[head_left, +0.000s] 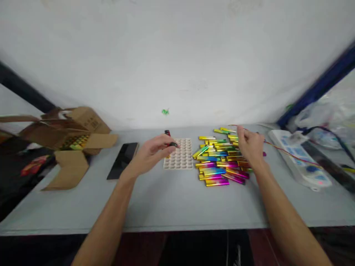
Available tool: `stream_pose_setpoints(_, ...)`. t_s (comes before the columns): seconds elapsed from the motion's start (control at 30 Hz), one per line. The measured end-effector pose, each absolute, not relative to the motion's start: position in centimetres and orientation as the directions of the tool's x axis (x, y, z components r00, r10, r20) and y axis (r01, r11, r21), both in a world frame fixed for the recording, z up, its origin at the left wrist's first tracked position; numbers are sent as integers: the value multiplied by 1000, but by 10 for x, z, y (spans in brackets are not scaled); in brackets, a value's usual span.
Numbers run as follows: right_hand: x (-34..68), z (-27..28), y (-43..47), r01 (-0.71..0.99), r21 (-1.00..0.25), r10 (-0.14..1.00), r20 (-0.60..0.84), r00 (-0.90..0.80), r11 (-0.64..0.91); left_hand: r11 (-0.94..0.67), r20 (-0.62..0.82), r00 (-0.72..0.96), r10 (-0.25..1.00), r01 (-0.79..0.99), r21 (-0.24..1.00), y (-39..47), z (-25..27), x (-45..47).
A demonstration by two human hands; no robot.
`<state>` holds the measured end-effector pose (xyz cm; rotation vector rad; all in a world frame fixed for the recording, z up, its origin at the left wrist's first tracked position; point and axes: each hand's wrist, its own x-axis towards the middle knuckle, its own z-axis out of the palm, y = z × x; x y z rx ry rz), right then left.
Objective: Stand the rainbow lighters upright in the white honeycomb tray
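Note:
A white tray with rows of oval holes lies mid-table. My left hand is over its left side, thumb and forefinger closed on a lighter with a dark top. Another lighter with a red and black top stands at the tray's back left corner. To the right spreads a loose pile of shiny lighter bodies in yellow, green, blue and magenta. My right hand is at the pile's right edge with its fingers curled in; what they hold, if anything, is hidden.
A dark phone lies left of the tray. Further left is an open cardboard box with yellowish items inside. On the right are a white power strip and a thin red-yellow wire. A white wall rises behind the table.

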<state>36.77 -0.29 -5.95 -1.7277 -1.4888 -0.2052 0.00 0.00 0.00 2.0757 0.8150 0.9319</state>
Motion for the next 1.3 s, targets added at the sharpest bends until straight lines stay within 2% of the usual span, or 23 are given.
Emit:
stream_pose_setpoints(0.23, 367, -59, -6, 880, -470, 749, 606, 267, 67, -601, 367, 486, 793, 527, 601, -10, -13, -24)
stream_pose_setpoints(0.33, 369, -61, -4, 878, -473, 745, 612, 268, 73, -616, 359, 504, 786, 585, 528, -9, -20, -30)
stream_pose_setpoints(0.57, 371, -63, -5, 883, -463, 734, 627, 261, 82, -644, 298, 575, 761, 616, 455, -4, -25, -37)
stream_pose_setpoints(0.77, 372, -62, -6, 873, -480, 731, 625, 274, 84, -611, 244, 576, 780, 620, 493, -3, -22, -36)
stream_pose_setpoints(0.87, 372, -61, -5, 867, -491, 729, 624, 280, 87, -602, 231, 569, 789, 643, 473, -2, -23, -35)
stream_pose_setpoints(1.1, 380, -54, -7, 853, -520, 701, 622, 349, 38, -651, 325, 566, 758, 692, 312, -1, -19, -30)
stream_pose_setpoints(1.23, 398, -52, -8, 825, -559, 602, 633, 486, -78, -651, 437, 512, 740, 708, 274, -2, -4, -9)
stream_pose_setpoints(1.3, 407, -52, -7, 803, -576, 551, 625, 553, -153, -693, 429, 557, 711, 660, 291, 2, 1, 15)
